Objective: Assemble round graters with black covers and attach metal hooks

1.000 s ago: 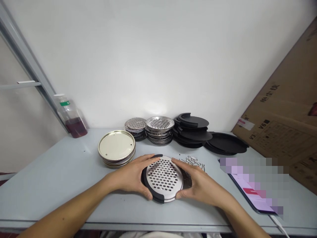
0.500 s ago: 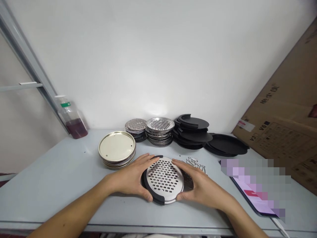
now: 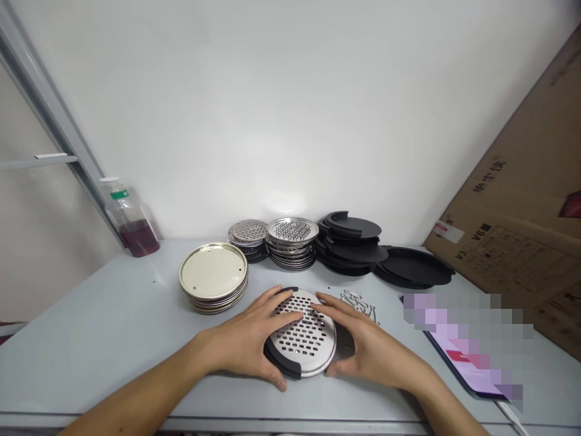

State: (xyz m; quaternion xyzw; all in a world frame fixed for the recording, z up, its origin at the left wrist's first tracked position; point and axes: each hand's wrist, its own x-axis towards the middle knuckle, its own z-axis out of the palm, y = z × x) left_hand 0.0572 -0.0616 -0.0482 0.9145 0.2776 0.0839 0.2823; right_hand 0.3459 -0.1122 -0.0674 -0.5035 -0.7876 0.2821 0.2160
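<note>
A round metal grater plate point(image 3: 303, 339) with rows of slots lies on the table in front of me. A black curved rim piece point(image 3: 282, 361) wraps its left edge. From the left, my left hand point(image 3: 247, 339) spans the plate's edge, its forefinger over the slotted face and its thumb beside the near end of the black rim. Across from it, my right hand point(image 3: 370, 345) spans the right edge, fingers at the far side and thumb at the near side. Both hands curve around the plate. Behind my right fingers lie several small bent metal wire pieces point(image 3: 358, 304).
Pale gold round lids point(image 3: 213, 271) are stacked at left. Along the wall stand two stacks of grater plates point(image 3: 293, 233) point(image 3: 249, 232) and black round holders point(image 3: 351, 248). A bottle of dark liquid point(image 3: 138, 236) stands far left. At right are a phone point(image 3: 472, 363) and a cardboard box point(image 3: 512, 242).
My left forefinger has moved inward over the slotted face, and the left thumb has slid nearer to me, off the black rim. The right hand has shifted only slightly. The view has tilted a little.
</note>
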